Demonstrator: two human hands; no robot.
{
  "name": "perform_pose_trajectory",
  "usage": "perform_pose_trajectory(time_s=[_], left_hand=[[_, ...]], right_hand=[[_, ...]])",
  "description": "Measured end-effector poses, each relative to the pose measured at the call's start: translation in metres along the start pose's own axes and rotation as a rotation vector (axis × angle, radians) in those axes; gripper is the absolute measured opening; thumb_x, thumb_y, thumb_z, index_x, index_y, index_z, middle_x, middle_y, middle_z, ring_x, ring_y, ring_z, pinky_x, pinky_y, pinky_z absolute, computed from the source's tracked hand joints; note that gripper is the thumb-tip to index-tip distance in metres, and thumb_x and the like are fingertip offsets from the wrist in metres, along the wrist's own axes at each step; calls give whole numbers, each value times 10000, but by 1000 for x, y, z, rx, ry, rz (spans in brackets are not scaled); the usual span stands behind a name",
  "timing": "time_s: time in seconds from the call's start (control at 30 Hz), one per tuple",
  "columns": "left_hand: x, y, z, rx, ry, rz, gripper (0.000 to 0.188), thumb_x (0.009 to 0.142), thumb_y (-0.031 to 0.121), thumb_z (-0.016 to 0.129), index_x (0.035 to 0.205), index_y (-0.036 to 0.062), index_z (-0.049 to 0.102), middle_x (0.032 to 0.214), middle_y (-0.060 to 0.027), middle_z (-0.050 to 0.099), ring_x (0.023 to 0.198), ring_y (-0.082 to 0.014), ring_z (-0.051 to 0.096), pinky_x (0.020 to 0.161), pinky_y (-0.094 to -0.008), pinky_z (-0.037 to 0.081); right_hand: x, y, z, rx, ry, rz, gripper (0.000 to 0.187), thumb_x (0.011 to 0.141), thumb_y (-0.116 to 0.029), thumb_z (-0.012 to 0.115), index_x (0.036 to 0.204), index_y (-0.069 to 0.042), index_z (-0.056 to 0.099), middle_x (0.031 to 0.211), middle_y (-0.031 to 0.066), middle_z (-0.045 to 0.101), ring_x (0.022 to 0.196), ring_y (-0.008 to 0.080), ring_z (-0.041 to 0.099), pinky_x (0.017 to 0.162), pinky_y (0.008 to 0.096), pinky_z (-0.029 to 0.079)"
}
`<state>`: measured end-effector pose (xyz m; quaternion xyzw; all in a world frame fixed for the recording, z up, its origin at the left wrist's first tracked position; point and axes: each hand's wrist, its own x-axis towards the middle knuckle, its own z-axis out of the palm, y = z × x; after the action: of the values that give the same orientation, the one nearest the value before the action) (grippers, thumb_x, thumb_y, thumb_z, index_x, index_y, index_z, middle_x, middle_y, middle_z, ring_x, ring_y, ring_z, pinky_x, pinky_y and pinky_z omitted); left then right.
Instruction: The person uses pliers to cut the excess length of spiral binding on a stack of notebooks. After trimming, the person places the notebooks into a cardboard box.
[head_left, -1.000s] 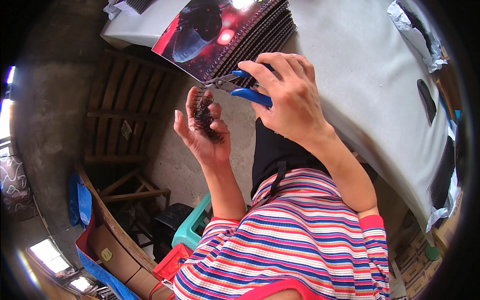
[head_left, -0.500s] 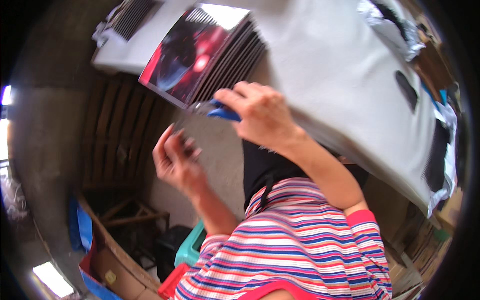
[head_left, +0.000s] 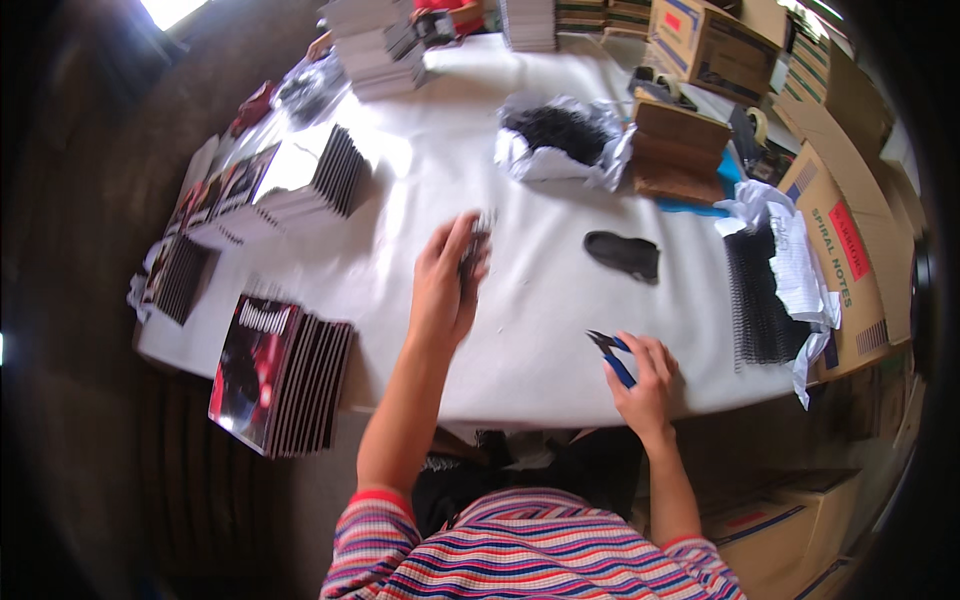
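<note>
My left hand [head_left: 440, 285] is raised over the table, its fingers closed round a small bunch of dark, thin wire coils [head_left: 483, 232]. Blur and the fingers hide part of the bunch. Lower and to the right, my right hand [head_left: 645, 388] grips cutting pliers [head_left: 614, 362] by their blue handles, the jaws parted and pointing up-left with nothing between them. A stack of spiral notebooks [head_left: 250, 375] with glossy dark-red covers stands at the table's near left edge, apart from my hands. Beyond the pliers lies a flat, black, elongated piece [head_left: 622, 256].
White sheeting covers the table [head_left: 540, 375]. Black coils [head_left: 762, 300] on paper lie at right, beside a cardboard box [head_left: 850, 270]. Another coil heap [head_left: 560, 132] sits farther back. More notebook stacks [head_left: 310, 180] stand at left. Across the table, a person in red [head_left: 468, 18] is partly visible.
My view has swung from the notebook stack's corner to the whole table. Both hands have left the stack; the pliers, formerly at its corner, are now well to its right.
</note>
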<state>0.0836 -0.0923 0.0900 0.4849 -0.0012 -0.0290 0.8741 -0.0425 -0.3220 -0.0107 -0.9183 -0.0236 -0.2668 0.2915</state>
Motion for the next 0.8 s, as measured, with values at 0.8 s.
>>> perform_pose_trajectory(time_s=[0.8], left_hand=[[99, -21, 105, 177, -234, 644, 297, 745, 59, 668, 1023, -19, 598, 1032, -136, 591, 911, -224, 577, 772, -309, 455]], right_hand=[[-5, 14, -6, 63, -11, -70, 444, 761, -282, 616, 1155, -81, 580, 1022, 122, 548, 988, 292, 534, 858, 421, 388]])
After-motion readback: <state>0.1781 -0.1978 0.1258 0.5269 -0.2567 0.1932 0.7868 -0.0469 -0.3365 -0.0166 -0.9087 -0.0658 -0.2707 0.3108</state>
